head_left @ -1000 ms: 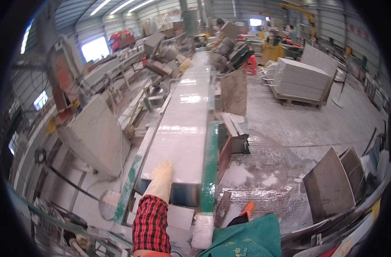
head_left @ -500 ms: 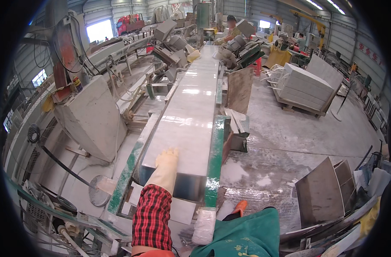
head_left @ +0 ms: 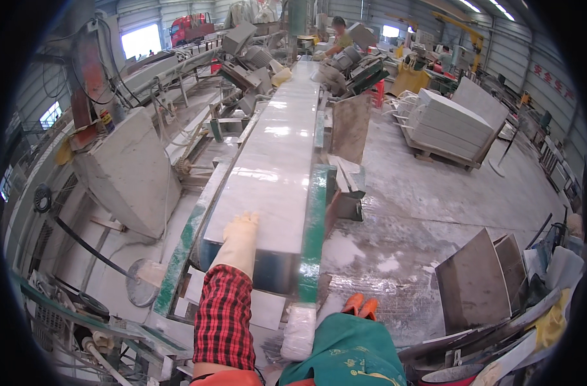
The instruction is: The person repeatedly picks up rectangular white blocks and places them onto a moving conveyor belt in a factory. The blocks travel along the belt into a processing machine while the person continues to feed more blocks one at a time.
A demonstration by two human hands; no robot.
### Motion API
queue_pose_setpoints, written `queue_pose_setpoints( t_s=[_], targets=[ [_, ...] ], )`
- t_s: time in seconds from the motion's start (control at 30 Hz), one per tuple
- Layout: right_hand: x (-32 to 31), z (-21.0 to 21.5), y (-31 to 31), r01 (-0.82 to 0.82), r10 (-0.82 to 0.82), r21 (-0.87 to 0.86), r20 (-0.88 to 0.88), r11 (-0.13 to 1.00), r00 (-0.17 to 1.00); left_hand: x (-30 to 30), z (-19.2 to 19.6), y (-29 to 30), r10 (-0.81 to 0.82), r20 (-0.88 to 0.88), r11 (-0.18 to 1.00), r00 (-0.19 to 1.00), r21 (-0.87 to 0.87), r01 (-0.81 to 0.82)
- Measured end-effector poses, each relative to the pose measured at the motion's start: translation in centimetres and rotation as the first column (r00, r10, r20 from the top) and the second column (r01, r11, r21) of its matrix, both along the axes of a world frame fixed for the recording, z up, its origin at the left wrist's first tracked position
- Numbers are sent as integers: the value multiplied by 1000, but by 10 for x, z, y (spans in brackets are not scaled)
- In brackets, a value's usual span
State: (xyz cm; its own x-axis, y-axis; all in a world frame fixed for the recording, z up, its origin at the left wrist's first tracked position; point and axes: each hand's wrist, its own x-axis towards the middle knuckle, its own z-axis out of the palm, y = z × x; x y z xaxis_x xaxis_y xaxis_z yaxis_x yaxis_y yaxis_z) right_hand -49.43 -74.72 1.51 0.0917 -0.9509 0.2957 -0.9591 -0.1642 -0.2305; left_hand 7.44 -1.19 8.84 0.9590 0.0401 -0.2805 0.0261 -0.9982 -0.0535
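My left hand (head_left: 240, 239), in a pale rubber glove with a red checked sleeve behind it, lies flat on the near end of a long polished stone slab (head_left: 274, 167). The slab rests on a green-framed conveyor line (head_left: 315, 212) that runs away from me. The fingers are stretched out on the slab's top and hold nothing. My right hand is out of sight. A green apron (head_left: 351, 354) and orange shoe tips (head_left: 360, 305) show at the bottom.
A big rough stone block (head_left: 123, 174) stands left of the line. Stacked slabs sit on a pallet (head_left: 451, 125) at the right, and cut slabs (head_left: 480, 283) lean at the lower right. The floor (head_left: 422, 206) is wet. Another person (head_left: 337, 38) works at the far end.
The view has tilted and closed in, so the slab and line look nearer. My left hand has stayed flat on the slab's near end.
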Motion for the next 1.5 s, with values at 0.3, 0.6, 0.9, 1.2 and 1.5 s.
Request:
queue_pose_setpoints(
  t_s=[0.3,0.6,0.9,1.2,1.5],
  targets=[
    [-11,-3,0,27,-28,29,28,999,999,0,-8,-1,-32,143,997,989,-68,42],
    [27,58,61,439,-460,266,18,858,888,8,-1,-4,-51,446,806,894,-510,300],
    [69,86,85,527,-542,282,-27,802,840,-102,-34,-167,97,-403,325,910,-852,-411],
    [68,86,93,514,-534,291,-13,807,846,-218,-65,-330,-410,-488,365,771,-862,-352],
    [34,84,68,372,-496,404,263,836,828,-210,-74,-337,-466,-437,373,769,-885,-277]
  ],
)
